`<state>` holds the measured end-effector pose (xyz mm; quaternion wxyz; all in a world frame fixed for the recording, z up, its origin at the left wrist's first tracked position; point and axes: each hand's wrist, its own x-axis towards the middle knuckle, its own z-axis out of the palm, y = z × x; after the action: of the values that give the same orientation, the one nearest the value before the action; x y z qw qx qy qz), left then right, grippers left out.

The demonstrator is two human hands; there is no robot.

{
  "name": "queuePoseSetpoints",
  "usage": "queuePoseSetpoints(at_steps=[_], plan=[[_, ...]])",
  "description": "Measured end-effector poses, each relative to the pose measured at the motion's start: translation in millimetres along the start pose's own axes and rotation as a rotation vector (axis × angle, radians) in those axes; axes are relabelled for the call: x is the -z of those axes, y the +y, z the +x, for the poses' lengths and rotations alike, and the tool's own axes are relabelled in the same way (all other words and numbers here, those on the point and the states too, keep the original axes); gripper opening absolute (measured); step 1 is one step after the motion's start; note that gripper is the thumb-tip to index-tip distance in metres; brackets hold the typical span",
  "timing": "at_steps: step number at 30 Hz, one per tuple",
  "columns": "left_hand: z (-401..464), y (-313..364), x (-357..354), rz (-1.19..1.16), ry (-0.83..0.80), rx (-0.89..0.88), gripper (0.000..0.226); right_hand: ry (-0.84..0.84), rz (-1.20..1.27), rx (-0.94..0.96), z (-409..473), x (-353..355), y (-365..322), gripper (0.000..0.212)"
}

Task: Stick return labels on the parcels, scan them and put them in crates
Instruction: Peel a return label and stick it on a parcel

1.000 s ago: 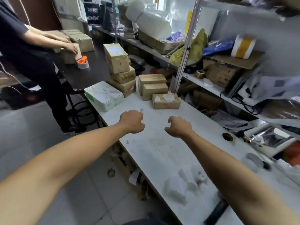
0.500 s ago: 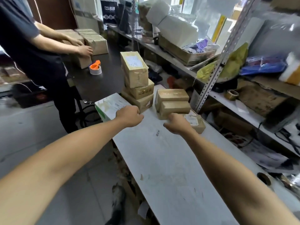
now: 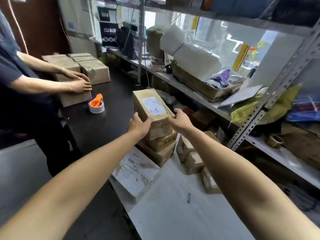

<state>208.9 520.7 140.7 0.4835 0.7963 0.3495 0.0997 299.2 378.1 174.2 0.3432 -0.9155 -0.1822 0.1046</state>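
Note:
A stack of brown taped parcels (image 3: 160,146) stands at the far end of the white table (image 3: 173,213). Its top parcel (image 3: 152,104) is a tall brown box with a white label on its upper face. My left hand (image 3: 139,124) grips the near left corner of that top parcel. My right hand (image 3: 181,119) holds its near right corner, fingers along the side. To the right lie a few smaller brown parcels (image 3: 192,160), partly hidden by my right arm. A flat white box (image 3: 136,172) lies on the table's left edge.
Another person (image 3: 26,87) stands at the left, both hands on a brown box (image 3: 76,97) on a dark table (image 3: 103,122). A tape roll with an orange dispenser (image 3: 96,105) sits there. Metal shelving (image 3: 277,90) crowded with bags and boxes runs along the right.
I have stepped closer to the parcel stack. Both hands, curled fists over the table before, have reached forward and taken hold of the top parcel.

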Motion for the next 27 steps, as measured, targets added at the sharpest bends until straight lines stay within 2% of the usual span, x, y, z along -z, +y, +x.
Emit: queuePoseSetpoints(at_steps=[2,6,7,10,11,13,14,19,21,24,27], plan=[[18.5,2.0,-0.1,-0.076,-0.057,0.045,0.087,-0.032,-0.006,-0.045,20.8,-9.7,-9.3,0.070],[39.3,-0.4,-8.8,-0.238,-0.170,0.083,0.069,-0.046,0.035,-0.109,41.6,-25.6,-15.4,0.048],[40.7,-3.4,-11.2,-0.269,-0.170,0.071,0.065,-0.042,0.038,-0.121,45.4,-29.6,-12.8,0.051],[40.1,-12.7,-10.5,-0.317,-0.160,0.029,0.053,-0.037,0.112,-0.134,62.2,-44.7,16.3,0.080],[38.8,-16.2,-9.5,-0.337,-0.167,0.010,0.049,-0.027,0.151,-0.122,53.7,-43.2,16.6,0.080],[34.4,-20.7,-7.7,-0.384,-0.194,-0.032,0.042,0.008,0.189,-0.099,29.2,-33.2,10.3,0.065],[31.8,-22.8,-7.1,-0.399,-0.202,-0.059,0.042,0.017,0.209,-0.098,17.6,-28.0,7.2,0.060],[-5.1,-19.9,-7.1,-0.477,-0.307,-0.168,0.059,-0.013,0.350,-0.134,-31.3,1.9,28.3,0.068],[-25.4,-17.8,-14.4,-0.512,-0.366,-0.178,0.064,0.012,0.345,-0.129,-59.5,14.6,40.2,0.059],[-66.0,-9.4,-31.2,-0.546,-0.387,-0.158,0.059,-0.011,0.437,-0.126,-112.1,35.1,63.2,0.042],[-107.1,-9.5,-50.1,-0.568,-0.492,-0.105,0.077,-0.033,0.540,-0.121,-167.5,53.0,93.8,0.030]])
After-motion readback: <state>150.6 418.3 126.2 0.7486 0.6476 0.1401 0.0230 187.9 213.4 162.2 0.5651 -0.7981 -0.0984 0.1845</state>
